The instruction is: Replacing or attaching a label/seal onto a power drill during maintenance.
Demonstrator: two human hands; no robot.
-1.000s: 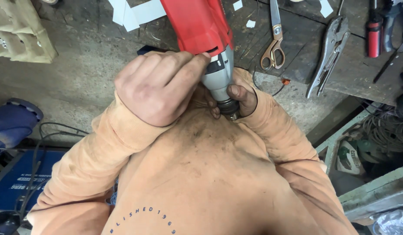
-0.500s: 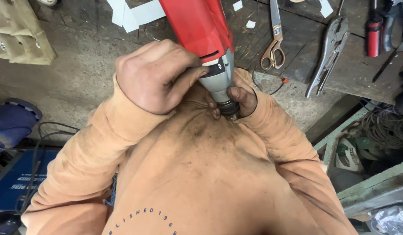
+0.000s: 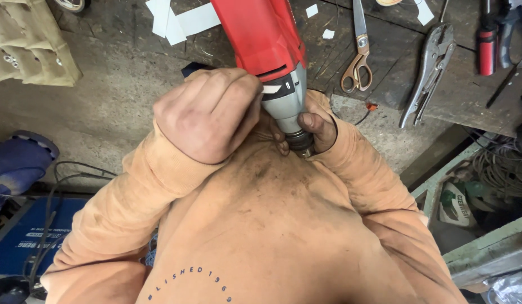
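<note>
Both hands are on the red drill (image 3: 266, 50), its long axis running from the workbench (image 3: 430, 84) down toward the chest. Left hand (image 3: 207, 115) is clenched round the grey neck; right hand (image 3: 314, 126) fingers pinch the chuck (image 3: 299, 141) at the near end, closest to the tip.
</note>
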